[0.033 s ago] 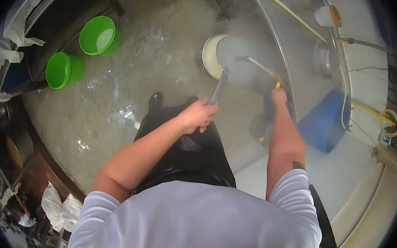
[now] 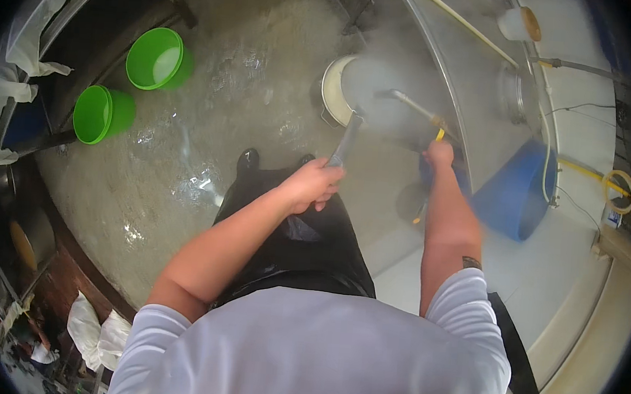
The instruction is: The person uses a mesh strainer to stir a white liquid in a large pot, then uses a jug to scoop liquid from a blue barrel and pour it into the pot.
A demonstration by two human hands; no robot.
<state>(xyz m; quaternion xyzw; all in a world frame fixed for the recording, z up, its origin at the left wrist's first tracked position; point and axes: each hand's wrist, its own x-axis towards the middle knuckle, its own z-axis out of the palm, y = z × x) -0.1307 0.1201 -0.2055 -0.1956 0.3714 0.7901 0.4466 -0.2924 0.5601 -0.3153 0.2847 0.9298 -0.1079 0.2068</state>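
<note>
My left hand is closed around a long grey handle that reaches to the rim of a round, pale pot. White steam covers the pot's right side, so I cannot tell what is in it. Ahead and to the right, a bent metal spout points left toward the pot. At the spout's near end is a yellow valve lever, with my right hand closed at its lower end.
Two green buckets stand on the wet floor at the left. A blue barrel leans at the right, beside a steamy metal tank edge. White sacks lie at the lower left. A yellow hose runs at the right.
My right hand and forearm have shifted very slightly to the left. The steam has drifted; the left hand, handle and pot look the same.
</note>
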